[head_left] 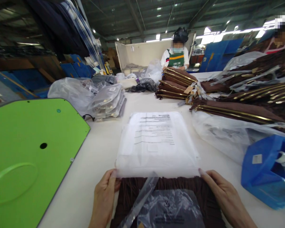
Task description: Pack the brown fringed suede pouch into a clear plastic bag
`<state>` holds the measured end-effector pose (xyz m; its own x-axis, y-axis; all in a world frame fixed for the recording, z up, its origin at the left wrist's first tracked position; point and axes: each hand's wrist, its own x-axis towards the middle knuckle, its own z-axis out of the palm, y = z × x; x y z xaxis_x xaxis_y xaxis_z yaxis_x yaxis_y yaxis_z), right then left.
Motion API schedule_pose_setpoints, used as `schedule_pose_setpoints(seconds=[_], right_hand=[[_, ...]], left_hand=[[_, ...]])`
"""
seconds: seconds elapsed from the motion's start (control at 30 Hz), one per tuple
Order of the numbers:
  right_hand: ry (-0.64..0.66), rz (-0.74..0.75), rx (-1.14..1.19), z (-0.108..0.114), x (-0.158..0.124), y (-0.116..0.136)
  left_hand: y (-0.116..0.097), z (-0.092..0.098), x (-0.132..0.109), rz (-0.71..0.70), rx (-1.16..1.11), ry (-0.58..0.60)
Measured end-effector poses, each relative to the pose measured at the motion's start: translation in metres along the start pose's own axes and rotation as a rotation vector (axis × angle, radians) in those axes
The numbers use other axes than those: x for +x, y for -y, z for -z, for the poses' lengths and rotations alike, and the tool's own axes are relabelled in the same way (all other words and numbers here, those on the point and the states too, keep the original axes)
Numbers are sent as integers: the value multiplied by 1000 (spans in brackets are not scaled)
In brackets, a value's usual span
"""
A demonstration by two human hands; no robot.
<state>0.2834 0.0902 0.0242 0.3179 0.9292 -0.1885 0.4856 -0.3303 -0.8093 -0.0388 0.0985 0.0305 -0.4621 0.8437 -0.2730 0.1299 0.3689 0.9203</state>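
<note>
A flat, milky plastic bag (pixel 156 158) with printed lines of text lies in front of me, on top of what looks like a stack of similar bags. My left hand (pixel 105 193) pinches its near left corner between thumb and fingers. At the near right corner, my right hand (pixel 224 193) is closed on the bag's edge, thumb on top. Just below that edge lies a folded dark brown garment (pixel 127 193) with fringe-like strands. On the garment rest a smaller clear printed bag (pixel 173 209) and a clear plastic strip (pixel 142 199).
To the left stands a bright green machine top (pixel 38 126). Behind it are bagged goods (pixel 109 101). Brown garments with gold trim (pixel 175 82) are piled at the right, above a blue bin (pixel 258 171). A co-worker (pixel 177 58) is across the white table (pixel 142 101).
</note>
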Motion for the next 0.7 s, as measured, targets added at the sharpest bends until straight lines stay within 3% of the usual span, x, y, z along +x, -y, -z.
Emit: schedule_pose_setpoints(seconds=[0.23,0.5,0.6,0.7], right_hand=[[-70,-116,113,-7,-8,0],[-146,-134,127,-1,-17,-5],[-197,-123,129,3,-23,-4],[-149,-89,189,7,-32,-3]], left_hand=[[6,4,-19,47,-63,5],[-4,10,-34,-23,322,2],[3,16,-37,-64,405,17],[13,25,-40,-74,401,33]])
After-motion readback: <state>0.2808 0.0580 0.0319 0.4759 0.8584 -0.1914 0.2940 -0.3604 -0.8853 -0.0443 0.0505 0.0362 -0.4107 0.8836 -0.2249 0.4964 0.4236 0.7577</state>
